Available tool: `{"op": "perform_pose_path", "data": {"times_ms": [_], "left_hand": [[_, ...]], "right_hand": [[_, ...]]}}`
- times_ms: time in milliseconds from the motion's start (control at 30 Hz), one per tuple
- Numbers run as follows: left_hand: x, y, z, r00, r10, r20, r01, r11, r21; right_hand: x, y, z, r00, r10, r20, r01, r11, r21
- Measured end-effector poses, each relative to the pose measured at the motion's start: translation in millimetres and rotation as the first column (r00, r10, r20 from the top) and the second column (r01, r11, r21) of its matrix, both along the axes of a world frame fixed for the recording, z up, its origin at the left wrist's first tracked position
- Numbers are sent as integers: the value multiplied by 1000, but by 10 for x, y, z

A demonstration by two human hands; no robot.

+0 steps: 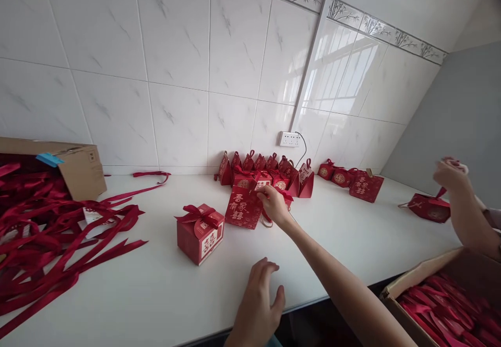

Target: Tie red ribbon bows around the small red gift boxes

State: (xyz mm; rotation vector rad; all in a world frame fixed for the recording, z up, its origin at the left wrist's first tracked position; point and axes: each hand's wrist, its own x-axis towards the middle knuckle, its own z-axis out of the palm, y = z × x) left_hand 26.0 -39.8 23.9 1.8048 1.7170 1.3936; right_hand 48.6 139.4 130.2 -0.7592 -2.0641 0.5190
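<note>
My right hand reaches out over the white table and pinches the top edge of a red gift box with gold characters. Just left of it stands a finished red gift box with a ribbon bow on top. My left hand rests on the table near the front edge, fingers loosely spread and holding nothing. Behind the held box, several more red gift boxes stand in a cluster by the tiled wall.
Loose red ribbons pile at the left beside an open cardboard box. A cardboard box of red pieces sits at the lower right. A co-worker's hand lifts a ribbon above a red box. More red boxes line the back right.
</note>
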Motion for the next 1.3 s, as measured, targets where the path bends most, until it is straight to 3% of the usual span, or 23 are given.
{"op": "perform_pose_path", "data": {"times_ms": [100, 167, 300, 367, 500, 600, 733, 967, 1300], "left_hand": [[-23, -20, 26, 1000, 16, -24, -11, 981, 196], [-24, -16, 88, 999, 45, -29, -32, 936, 352], [18, 115, 366, 984, 151, -93, -74, 826, 558], [42, 249, 539, 982, 139, -132, -42, 826, 562], [33, 519, 806, 980, -103, -169, 159, 917, 365], [-13, 626, 909, 956, -247, -158, 282, 922, 265], [-33, 656, 943, 951, -286, -116, 306, 926, 221], [20, 628, 869, 971, -235, -33, 234, 927, 294], [34, 625, 811, 980, -188, -66, 199, 916, 349]], "right_hand": [[459, -203, 68, 1000, -13, -25, 14, 1000, 23], [773, -366, 83, 1000, -2, -19, 3, 998, 57], [1240, -641, -1, 999, 14, 30, -17, 997, 72], [1365, -712, -79, 1000, -11, 11, 11, 998, 64], [1461, -758, -210, 998, -37, -44, 40, 997, 64], [1450, -784, -270, 996, -43, -72, 49, 995, 90], [1364, -826, -353, 989, -65, -131, 84, 986, 143], [1178, -848, -452, 951, -154, -267, 200, 967, 156], [1136, -865, -470, 938, -154, -310, 220, 956, 192]]}}
